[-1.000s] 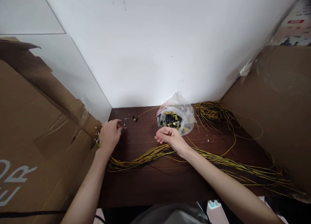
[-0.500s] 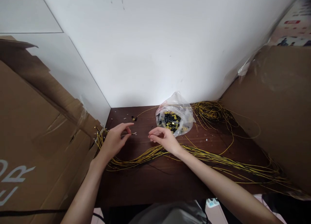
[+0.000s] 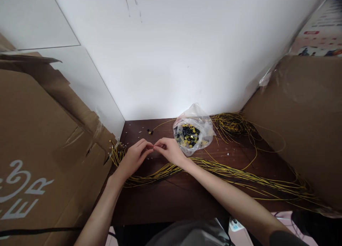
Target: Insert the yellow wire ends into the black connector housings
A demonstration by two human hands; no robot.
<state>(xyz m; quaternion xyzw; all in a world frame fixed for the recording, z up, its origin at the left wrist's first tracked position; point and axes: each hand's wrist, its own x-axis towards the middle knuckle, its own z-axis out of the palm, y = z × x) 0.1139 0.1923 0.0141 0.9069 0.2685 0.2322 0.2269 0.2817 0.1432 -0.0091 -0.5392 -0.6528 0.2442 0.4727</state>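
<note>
My left hand point(image 3: 136, 155) is closed in a pinch, thumb against forefinger, on a thin wire hardly visible now. My right hand point(image 3: 171, 150) pinches too, its fingertips meeting those of the left. What lies between the right fingertips is too small to make out. Below both hands runs a long bundle of yellow and black wires point(image 3: 213, 167), its left ends point(image 3: 115, 153) fanned out beside my left wrist. Behind my right hand sits a clear plastic bag point(image 3: 207, 132), open at the top, with many small black and yellow plastic parts point(image 3: 191, 135) in it.
A tangled coil of yellow wire point(image 3: 229, 122) lies at the back right of the dark wooden table point(image 3: 171, 207). Small black and yellow pieces point(image 3: 150, 132) lie near the white wall point(image 3: 165, 61). Cardboard boxes stand at left point(image 3: 61, 160) and right point(image 3: 299, 132).
My right hand has moved left and my left hand slightly right, so their fingertips now meet. The wire tip that stuck out of my left fingers is now covered.
</note>
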